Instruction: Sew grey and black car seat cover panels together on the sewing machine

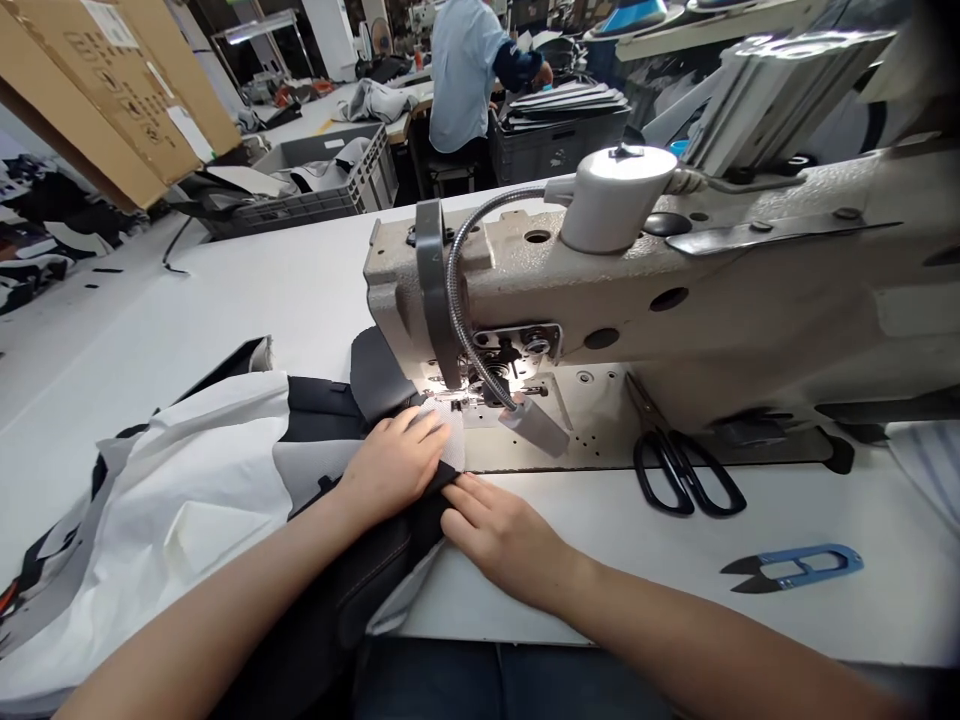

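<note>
My left hand [397,455] lies on a light grey mesh patch [454,440] of a sewn fabric piece, its fingers stretched out towards the needle area of a sewing machine [480,290]. Close beside it, my right hand [502,535] pinches the black fabric edge [444,478] at the front of the machine bed. Black, grey and white layers of the piece spread to the left, with a white cloth [217,480] on top. A dark padded section with stitching [375,570] hangs over the table edge towards my lap. The needle tip is hidden in lamp glare.
Black-handled scissors [679,465] rest partly on the machine bed, right of my hands. Blue thread snips [806,568] lie on the white table [600,600]. A bendable lamp [536,425] hangs before the needle. Behind stand a grey crate [300,200], a cardboard box [120,90] and a co-worker [461,75].
</note>
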Demonstrator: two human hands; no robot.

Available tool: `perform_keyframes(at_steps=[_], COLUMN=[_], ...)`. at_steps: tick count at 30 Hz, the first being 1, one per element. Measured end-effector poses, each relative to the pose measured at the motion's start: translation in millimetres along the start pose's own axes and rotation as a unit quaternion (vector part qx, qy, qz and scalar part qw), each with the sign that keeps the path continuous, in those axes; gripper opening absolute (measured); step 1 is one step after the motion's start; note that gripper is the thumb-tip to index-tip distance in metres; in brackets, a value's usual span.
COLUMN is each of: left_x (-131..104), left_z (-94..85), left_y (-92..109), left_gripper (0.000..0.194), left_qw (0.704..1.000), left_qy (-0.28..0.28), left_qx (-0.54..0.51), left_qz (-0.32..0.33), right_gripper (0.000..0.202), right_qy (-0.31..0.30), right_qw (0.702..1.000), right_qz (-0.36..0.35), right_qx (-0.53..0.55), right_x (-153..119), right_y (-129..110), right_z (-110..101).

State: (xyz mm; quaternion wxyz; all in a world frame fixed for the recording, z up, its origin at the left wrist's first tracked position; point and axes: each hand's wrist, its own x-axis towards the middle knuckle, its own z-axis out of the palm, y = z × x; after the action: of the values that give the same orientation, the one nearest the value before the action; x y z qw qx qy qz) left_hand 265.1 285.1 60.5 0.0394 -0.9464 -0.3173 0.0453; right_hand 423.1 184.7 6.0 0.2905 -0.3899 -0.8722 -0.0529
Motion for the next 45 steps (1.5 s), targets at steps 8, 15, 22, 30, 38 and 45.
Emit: perform_keyframes(at_steps=[8, 15, 22, 30, 38, 45], left_x=[-41.3, -35.6, -22.5, 8.5, 30.7, 12.6], left_z=[-48.5, -26.4, -21.3, -20.8, -14.5, -31.9], left_y=[-4.1, 47.4, 42.7, 33.7, 26.3, 4.8], left_gripper=[0.038, 0.051, 0.05, 0.044, 0.025, 0.042], left_qw=[0.976, 0.961, 0.967, 0.976, 0.99, 0.999], left_qy=[-0.106, -0.264, -0.234, -0.182, -0.114, -0.005], left_qx=[-0.161, -0.075, -0.033, -0.025, 0.023, -0.043], left_qz=[-0.102, -0.039, -0.096, -0.119, -0.073, -0.019], right_gripper=[0.016, 0.023, 0.024, 0.038, 0.051, 0.049], right_qy=[-0.097, -0.052, 0.033, -0.017, -0.023, -0.056], right_qw=[0.972, 0.996, 0.998, 1.0, 0.994, 0.987], right_qz=[0.03, -0.062, -0.038, 0.007, 0.085, 0.122], right_qx=[0.21, 0.033, -0.024, -0.008, 0.064, 0.084], right_x=[2.5, -11.6, -11.6, -10.3, 0.2, 4.5], right_y=[3.4, -27.0, -19.0, -5.3, 6.9, 11.9], right_z=[-14.5, -8.0, -3.6, 1.4, 2.5, -1.5])
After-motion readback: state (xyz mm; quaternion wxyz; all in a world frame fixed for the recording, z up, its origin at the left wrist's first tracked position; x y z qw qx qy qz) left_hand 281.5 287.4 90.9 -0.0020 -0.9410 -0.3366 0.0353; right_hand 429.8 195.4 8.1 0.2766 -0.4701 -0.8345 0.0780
